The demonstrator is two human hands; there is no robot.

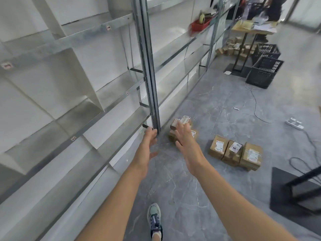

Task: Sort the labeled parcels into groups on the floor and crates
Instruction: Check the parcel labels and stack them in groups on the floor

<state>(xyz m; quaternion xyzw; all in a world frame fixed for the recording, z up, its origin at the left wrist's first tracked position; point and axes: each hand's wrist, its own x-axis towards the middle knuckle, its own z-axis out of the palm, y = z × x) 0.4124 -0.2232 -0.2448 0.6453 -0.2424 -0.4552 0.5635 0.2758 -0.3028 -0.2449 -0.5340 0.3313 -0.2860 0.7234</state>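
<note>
Sitting on the grey marbled floor (191,188) beside the metal shelving (97,101), a small stack of labeled parcels (185,120) and a row of three more (234,152) are lying ahead of the left hand (149,141) and right hand (186,143), both spreading loose, empty fingers, with two black crates (262,73) standing beyond.

Metal shelving (147,66) stands left, power strip (294,123) right.

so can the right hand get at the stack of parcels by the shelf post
Probably yes: the right hand is open, fingers stretched over the stack of parcels beside the shelf post, nothing between them; contact can't be told.
</note>
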